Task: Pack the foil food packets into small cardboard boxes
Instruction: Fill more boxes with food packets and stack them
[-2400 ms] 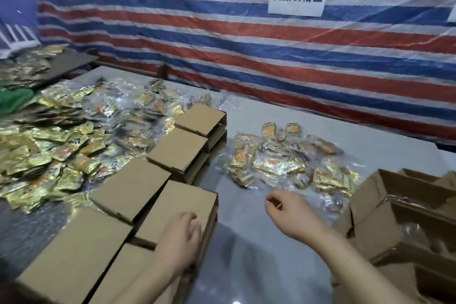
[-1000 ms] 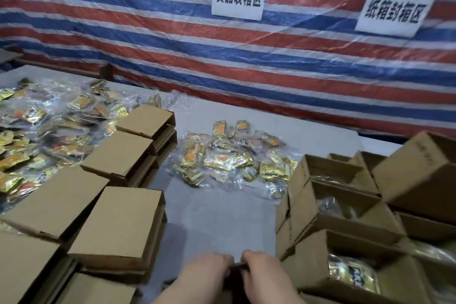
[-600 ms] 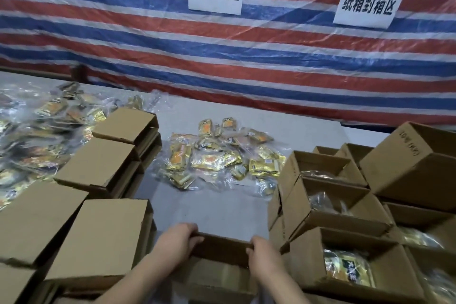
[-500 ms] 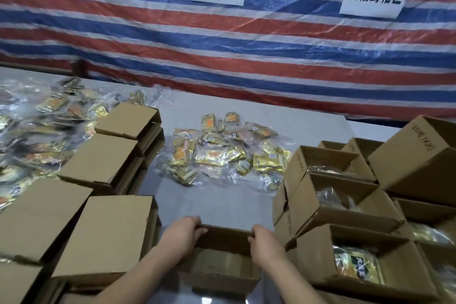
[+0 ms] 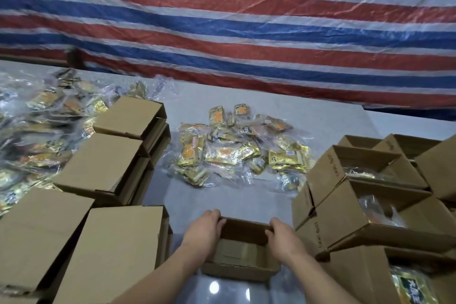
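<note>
Striped red, white and blue tarp [image 5: 222, 39] hangs behind a grey table [image 5: 308, 116]; two white signs (characters cut off) are pinned high. Near edge, centre: small open cardboard box [image 5: 240, 258], empty inside. Left hand [image 5: 203, 232] grips its left wall, fingers curled over the far corner; right hand [image 5: 283, 237] grips the right wall likewise. Loose foil packets [image 5: 237, 150] in clear wrap lie beyond the box, well apart from it. Flat folded cartons [image 5: 106, 249] stacked at left; opened boxes [image 5: 365, 180] at right, some with packets inside.
</note>
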Demonstrator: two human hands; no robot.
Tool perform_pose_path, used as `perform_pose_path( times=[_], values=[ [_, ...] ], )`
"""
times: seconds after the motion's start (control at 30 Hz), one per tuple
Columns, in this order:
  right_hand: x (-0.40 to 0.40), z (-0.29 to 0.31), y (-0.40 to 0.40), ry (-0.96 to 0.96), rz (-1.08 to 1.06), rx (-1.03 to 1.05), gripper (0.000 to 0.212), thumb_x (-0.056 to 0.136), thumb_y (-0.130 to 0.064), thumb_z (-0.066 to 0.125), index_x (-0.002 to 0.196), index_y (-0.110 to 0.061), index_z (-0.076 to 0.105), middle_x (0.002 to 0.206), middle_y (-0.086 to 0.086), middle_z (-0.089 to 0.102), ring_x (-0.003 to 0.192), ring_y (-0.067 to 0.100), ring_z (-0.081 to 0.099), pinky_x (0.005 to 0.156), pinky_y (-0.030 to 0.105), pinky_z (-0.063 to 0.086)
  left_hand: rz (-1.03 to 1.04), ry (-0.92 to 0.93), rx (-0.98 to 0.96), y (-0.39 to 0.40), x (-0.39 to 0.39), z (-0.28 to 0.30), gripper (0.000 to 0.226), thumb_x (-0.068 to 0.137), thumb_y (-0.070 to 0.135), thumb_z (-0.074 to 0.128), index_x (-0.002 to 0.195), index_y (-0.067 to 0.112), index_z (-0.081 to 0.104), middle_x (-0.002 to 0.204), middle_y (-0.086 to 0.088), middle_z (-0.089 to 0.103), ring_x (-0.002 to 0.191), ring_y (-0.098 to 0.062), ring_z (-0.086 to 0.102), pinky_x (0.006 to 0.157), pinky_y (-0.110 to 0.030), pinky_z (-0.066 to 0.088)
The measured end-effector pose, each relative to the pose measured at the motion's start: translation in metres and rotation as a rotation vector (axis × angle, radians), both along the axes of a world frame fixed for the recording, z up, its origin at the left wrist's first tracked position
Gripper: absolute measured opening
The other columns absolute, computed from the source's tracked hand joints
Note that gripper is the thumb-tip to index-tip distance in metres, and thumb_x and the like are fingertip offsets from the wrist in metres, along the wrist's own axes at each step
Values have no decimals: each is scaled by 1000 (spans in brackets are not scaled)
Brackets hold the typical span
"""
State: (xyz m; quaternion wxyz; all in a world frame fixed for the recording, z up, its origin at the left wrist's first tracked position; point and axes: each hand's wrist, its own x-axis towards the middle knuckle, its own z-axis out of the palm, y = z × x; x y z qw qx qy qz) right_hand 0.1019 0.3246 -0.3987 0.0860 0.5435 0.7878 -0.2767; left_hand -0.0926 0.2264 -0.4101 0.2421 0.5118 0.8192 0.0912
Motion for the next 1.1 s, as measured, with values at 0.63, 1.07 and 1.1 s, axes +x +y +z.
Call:
perform_pose_path(
  times=[0.63, 1.07, 1.1],
  values=[
    [-31, 30, 44, 147, -15, -60, 37, 97, -56, 41, 119, -31, 57, 116, -14, 55, 101, 4, 55, 91, 26, 45, 388, 77, -127, 197, -188, -45, 103, 77, 65, 65, 153, 14, 17, 153, -16, 34, 138, -37, 35, 111, -48, 35],
    [-42, 17, 56, 283, -202, 55, 14, 88, -41, 65, 74, -38, 60, 78, -13, 68, 73, -2, 61, 76, 18, 52, 540, 75, -9, 204, -203, -65, 94, 79, 47, 67, 149, 6, 19, 131, -19, 54, 119, -37, 53, 96, -49, 48],
    [-46, 23, 58, 321, -221, 56, 16, 88, -38, 65, 72, -36, 62, 75, -14, 68, 72, -2, 62, 76, 22, 52, 516, 76, 30, 201, -198, -49, 92, 80, 45, 67, 149, 6, 20, 128, -18, 57, 115, -36, 55, 92, -46, 51]
  ],
)
